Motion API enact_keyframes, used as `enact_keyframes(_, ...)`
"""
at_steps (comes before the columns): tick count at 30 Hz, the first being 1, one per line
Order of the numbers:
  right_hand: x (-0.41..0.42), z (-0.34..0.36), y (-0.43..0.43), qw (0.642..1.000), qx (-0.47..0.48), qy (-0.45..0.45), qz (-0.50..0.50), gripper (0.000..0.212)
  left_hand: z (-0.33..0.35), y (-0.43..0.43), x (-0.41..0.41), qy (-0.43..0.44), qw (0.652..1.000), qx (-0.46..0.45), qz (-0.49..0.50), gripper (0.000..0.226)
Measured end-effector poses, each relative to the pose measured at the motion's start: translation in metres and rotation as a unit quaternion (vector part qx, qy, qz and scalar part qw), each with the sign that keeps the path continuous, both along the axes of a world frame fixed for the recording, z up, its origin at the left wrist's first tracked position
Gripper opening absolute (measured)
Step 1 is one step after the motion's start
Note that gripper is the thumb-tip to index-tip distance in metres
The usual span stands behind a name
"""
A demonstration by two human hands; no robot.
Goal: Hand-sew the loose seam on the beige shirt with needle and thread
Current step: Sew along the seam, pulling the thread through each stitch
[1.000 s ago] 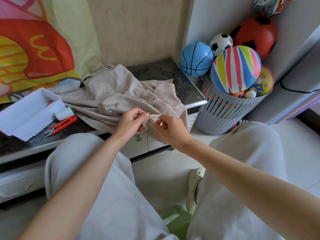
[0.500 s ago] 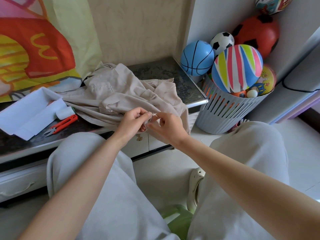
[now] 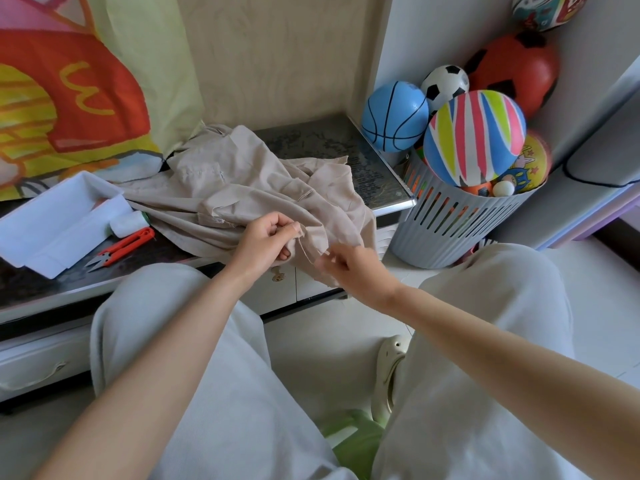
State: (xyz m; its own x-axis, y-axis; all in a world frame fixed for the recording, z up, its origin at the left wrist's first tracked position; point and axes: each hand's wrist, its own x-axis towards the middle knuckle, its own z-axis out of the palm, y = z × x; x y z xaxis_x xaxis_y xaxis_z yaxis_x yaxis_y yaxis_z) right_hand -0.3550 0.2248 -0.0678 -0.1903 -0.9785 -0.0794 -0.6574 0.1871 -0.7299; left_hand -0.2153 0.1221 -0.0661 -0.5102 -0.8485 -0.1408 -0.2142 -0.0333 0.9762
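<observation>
far left on the counter: white box (image 3: 59, 220), spool (image 3: 127, 224) just beside it, red snips (image 3: 122, 248) in front of the spool, untouched

shirt (image 3: 242, 188) lies heaped on the counter, its near edge hanging over the front and gathered up in the hands

left hand (image 3: 268, 240): fingers curled, thumb and forefinger pinching a fold of the shirt edge, which holds the seam up and fairly taut

thread (image 3: 306, 251): a short pale run from the pinched fold down to the right fingertips, apparently slack-free

right hand (image 3: 349, 268): thumb and forefinger closed on the thread's lower end, presumably on the needle, which is too small to make out; other fingers loosely curled

far right: basket (image 3: 460, 220) of balls on the floor, not involved

judgement: mid-stitch, drawing the thread through

notes for doing it well:
- draw in line with the seam, away from the left pinch, steady, no jerk
- stop when the stitch lies flat; more pull would pucker the thin cloth
- keep the left pinch just beside the exit point so the fold does not shift
- watch for a loop or snag before the next entry
</observation>
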Motion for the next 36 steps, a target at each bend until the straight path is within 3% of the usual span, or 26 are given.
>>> enact_keyframes(2, -0.007, 0.005, -0.008, 0.996, -0.019, -0.065, -0.059, 0.013, 0.001, 0.0, 0.0, -0.006, 1.0, -0.008, -0.013, 0.014)
enact_keyframes(3, -0.008, 0.009, -0.012, 0.994, -0.022, -0.083, -0.068, 0.017, 0.001, 0.001, 0.0, -0.007, 1.0, -0.007, -0.026, 0.013)
enact_keyframes(5, -0.007, 0.01, -0.02, 0.995, -0.007, -0.083, -0.047, 0.025, 0.001, 0.002, 0.0, -0.004, 0.999, -0.005, -0.049, 0.013)
enact_keyframes(9, 0.002, 0.003, -0.03, 0.998, 0.026, -0.051, -0.036, 0.015, 0.0, 0.002, 0.002, -0.014, 0.998, -0.019, -0.061, 0.011)
enact_keyframes(12, -0.006, 0.002, -0.029, 0.999, 0.026, -0.015, -0.042, 0.019, -0.008, -0.006, 0.008, -0.079, 0.99, -0.101, -0.053, 0.011)
enact_keyframes(17, -0.04, 0.001, -0.024, 0.994, 0.067, 0.067, -0.047, 0.021, -0.016, -0.015, 0.017, -0.232, 0.94, -0.248, -0.033, 0.02)
enact_keyframes(22, -0.052, 0.002, -0.026, 0.993, 0.076, 0.065, -0.057, 0.021, -0.015, -0.023, 0.011, -0.193, 0.946, -0.26, 0.01, 0.018)
enact_keyframes(26, -0.051, 0.004, -0.034, 0.995, 0.047, 0.056, -0.062, 0.02, -0.008, -0.027, 0.004, -0.1, 0.976, -0.186, 0.057, 0.016)
enact_keyframes(28, -0.053, 0.004, -0.041, 0.996, 0.034, 0.047, -0.074, 0.021, -0.009, -0.031, 0.004, -0.074, 0.98, -0.163, 0.089, 0.027)
enact_keyframes(31, -0.053, 0.0, -0.053, 0.995, 0.026, 0.045, -0.086, 0.019, -0.012, -0.04, 0.006, -0.096, 0.972, -0.171, 0.127, 0.034)
enact_keyframes(36, -0.048, -0.011, -0.072, 0.992, 0.054, 0.077, -0.078, 0.019, -0.019, -0.049, 0.007, -0.144, 0.963, -0.198, 0.111, 0.016)
